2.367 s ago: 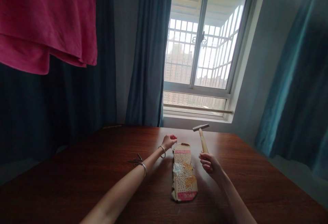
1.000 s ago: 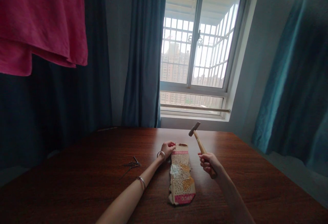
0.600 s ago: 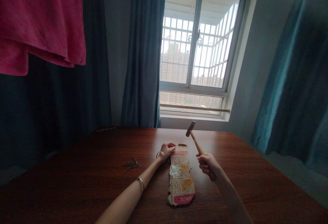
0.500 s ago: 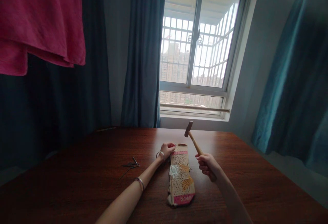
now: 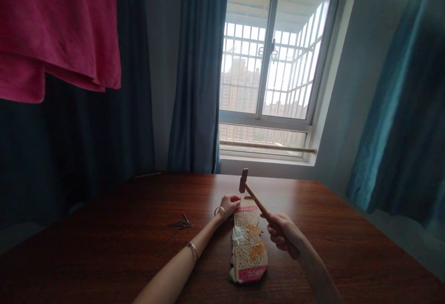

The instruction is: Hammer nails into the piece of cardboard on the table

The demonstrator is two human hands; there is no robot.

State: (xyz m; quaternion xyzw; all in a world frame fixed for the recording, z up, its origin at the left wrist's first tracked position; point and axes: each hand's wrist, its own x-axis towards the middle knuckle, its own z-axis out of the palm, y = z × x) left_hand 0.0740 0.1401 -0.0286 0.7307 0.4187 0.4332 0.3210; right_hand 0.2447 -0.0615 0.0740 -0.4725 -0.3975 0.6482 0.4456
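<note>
A long, worn board (image 5: pixel 248 234), beige with pink bands, dark dots and torn edges, lies lengthwise before me on the brown wooden table (image 5: pixel 313 230). At its far left corner my left hand (image 5: pixel 229 203) is closed in a pinch; a thin nail (image 5: pixel 240 199) shows just at the fingertips. My right hand (image 5: pixel 282 234) is wrapped round the wooden handle of a hammer (image 5: pixel 255 197). The hammer's metal head is raised a little above the board's far end, close over the left fingertips.
Several loose dark nails (image 5: pixel 181 223) lie in a small heap left of my left forearm. Behind the table are a barred window (image 5: pixel 267 86) and blue curtains (image 5: pixel 198 72). A pink cloth (image 5: pixel 59 35) hangs at upper left.
The hammer head has swung left and slightly down, from right of the board's far end to above the nail. My left hand keeps its place at the corner. The view has shifted slightly.
</note>
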